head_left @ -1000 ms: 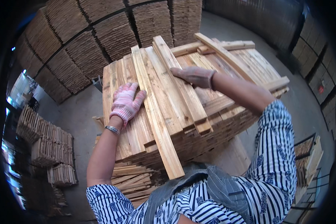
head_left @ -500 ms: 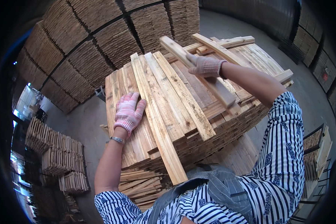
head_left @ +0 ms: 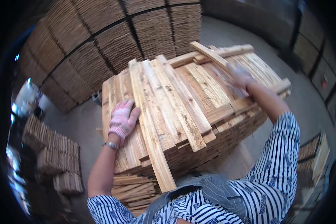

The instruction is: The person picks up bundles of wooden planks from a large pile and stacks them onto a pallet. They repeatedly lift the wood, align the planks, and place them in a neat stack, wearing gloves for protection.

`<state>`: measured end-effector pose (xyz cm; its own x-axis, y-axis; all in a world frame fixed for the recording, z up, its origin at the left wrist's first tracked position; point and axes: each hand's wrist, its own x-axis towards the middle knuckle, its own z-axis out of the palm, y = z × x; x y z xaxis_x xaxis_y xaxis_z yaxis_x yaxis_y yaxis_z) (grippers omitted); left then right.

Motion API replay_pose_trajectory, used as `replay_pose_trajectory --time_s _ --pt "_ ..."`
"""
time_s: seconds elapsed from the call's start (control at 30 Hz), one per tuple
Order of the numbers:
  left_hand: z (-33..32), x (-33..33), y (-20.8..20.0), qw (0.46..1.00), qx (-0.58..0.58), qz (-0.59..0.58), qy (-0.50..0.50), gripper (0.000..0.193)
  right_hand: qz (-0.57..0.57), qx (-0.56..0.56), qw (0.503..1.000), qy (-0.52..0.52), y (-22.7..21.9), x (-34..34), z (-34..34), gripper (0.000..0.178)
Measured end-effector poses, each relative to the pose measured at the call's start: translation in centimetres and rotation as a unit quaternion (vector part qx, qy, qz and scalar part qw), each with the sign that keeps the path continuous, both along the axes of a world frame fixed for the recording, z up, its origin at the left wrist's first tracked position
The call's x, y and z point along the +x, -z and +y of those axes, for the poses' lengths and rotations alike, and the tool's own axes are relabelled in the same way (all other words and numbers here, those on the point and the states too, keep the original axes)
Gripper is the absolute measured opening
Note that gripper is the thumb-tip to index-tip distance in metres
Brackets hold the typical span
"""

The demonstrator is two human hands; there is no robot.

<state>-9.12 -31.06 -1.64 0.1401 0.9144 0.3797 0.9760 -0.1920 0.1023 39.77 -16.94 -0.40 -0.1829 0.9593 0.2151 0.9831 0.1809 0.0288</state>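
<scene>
grip: left hand (head_left: 122, 118), gloved, lies flat on the pile (head_left: 227, 135), fingers slightly apart; right hand (head_left: 239, 75) is blurred at the slanted board (head_left: 209, 53), cannot tell whether clamped on it.
back stacks (head_left: 112, 56): tall, beyond the pile.
pile: boards laid side by side on top.
long board (head_left: 148, 121): on the pile, just beside the left hand, near end jutting out.
slanted board: on the pile's far right part.
bracelet (head_left: 111, 145): on the left wrist.
</scene>
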Motion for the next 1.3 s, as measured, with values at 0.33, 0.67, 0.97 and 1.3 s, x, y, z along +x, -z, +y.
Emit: replay_pose_trajectory --time_s 0.33,0.67,0.97,1.3 --pt "0.9 1.7 -0.8 0.998 -0.024 -0.034 0.046 0.052 0.380 -0.156 0.911 -0.031 -3.2 -3.8 -0.9 0.059" --pt "0.9 0.6 -0.1 0.998 -0.031 -0.057 0.009 0.062 0.626 -0.279 0.704 -0.186 -9.7 -18.0 -3.5 0.045" --pt "1.3 0.9 -0.5 0.984 0.002 -0.169 -0.055 0.057 0.247 -0.220 0.926 -0.181 -4.9 -26.3 -8.1 0.072" --pt "0.2 1.4 -1.4 0.980 -0.050 -0.187 -0.053 0.054 0.295 -0.150 0.916 -0.226 -1.6 -29.0 -6.5 0.067"
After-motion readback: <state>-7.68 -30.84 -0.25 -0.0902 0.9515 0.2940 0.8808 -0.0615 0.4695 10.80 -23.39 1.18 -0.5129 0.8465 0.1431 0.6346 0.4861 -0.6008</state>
